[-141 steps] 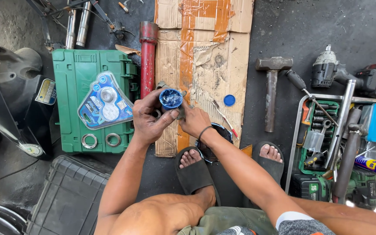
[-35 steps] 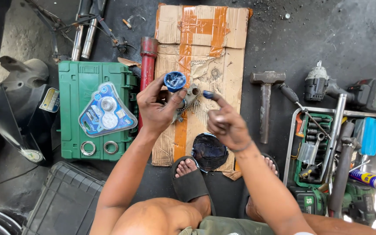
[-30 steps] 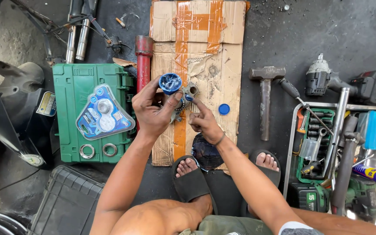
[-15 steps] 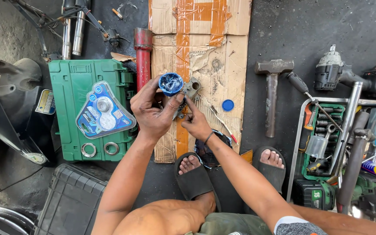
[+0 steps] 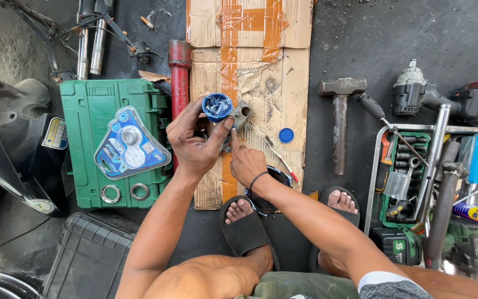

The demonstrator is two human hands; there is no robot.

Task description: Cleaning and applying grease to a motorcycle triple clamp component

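Note:
My left hand (image 5: 195, 141) grips a small open tub of blue grease (image 5: 217, 106) above a taped sheet of cardboard (image 5: 250, 66). My right hand (image 5: 245, 160) is just right of it, one finger raised against a grey metal bracket (image 5: 242, 115) that sits beside the tub. The tub's blue lid (image 5: 286, 135) lies on the cardboard to the right. A black band circles my right wrist.
A green tool case (image 5: 114, 138) with a blister pack (image 5: 131, 145) and two metal rings (image 5: 123, 192) lies left. A red tube (image 5: 179, 72), a hammer (image 5: 339, 122), an impact wrench (image 5: 421, 94) and a tray of tools (image 5: 432, 182) surround the cardboard. My sandalled feet (image 5: 244, 221) are below.
My right hand came back from the lid's side to the tub and now holds a finger against the bracket. My left hand kept hold of the grease tub.

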